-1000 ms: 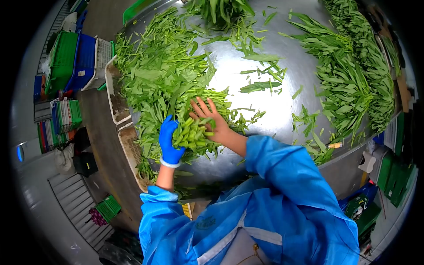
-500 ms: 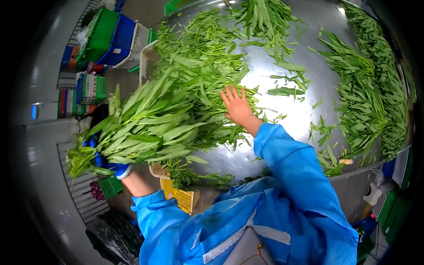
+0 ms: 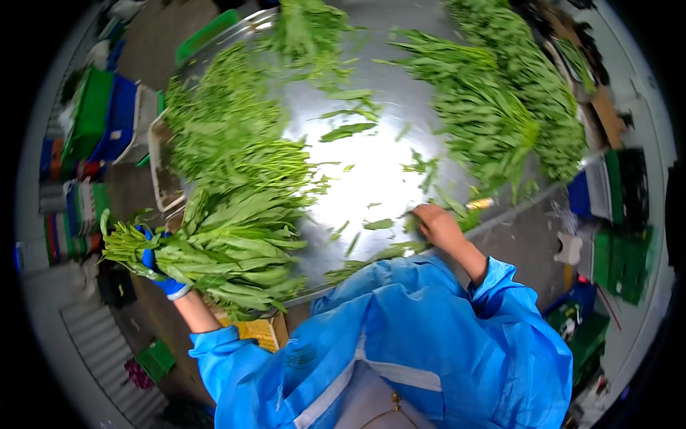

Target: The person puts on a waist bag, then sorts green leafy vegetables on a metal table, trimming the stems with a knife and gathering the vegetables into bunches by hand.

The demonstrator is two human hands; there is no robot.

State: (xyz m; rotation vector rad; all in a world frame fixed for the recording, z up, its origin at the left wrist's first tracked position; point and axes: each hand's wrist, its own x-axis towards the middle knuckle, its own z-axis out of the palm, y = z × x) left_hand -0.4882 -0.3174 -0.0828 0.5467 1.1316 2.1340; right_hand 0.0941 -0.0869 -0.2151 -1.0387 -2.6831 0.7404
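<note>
My left hand point(image 3: 158, 263), in a blue glove, is wrapped round the stem end of a big leafy green bunch point(image 3: 239, 247) at the table's left edge. The leaves of that bunch spread to the right over the metal table point(image 3: 357, 168). Bare and with fingers curled, my right hand point(image 3: 438, 227) is low over the table's near edge, beside loose leaves. Whether it pinches anything is too small to tell. A small orange-and-white cylinder point(image 3: 479, 204) lies just to its right.
Loose greens point(image 3: 229, 121) are heaped on the table's left side. More bunches point(image 3: 486, 107) lie at the right, and one point(image 3: 304, 32) at the far side. A white crate point(image 3: 166, 168) stands by the left edge, a yellow crate point(image 3: 259, 333) below the near edge.
My left hand has lifted the bunch from the heap, swung it left and lowered its leaves onto the table. My right hand has left the heap, moved right and near, and curled its fingers.
</note>
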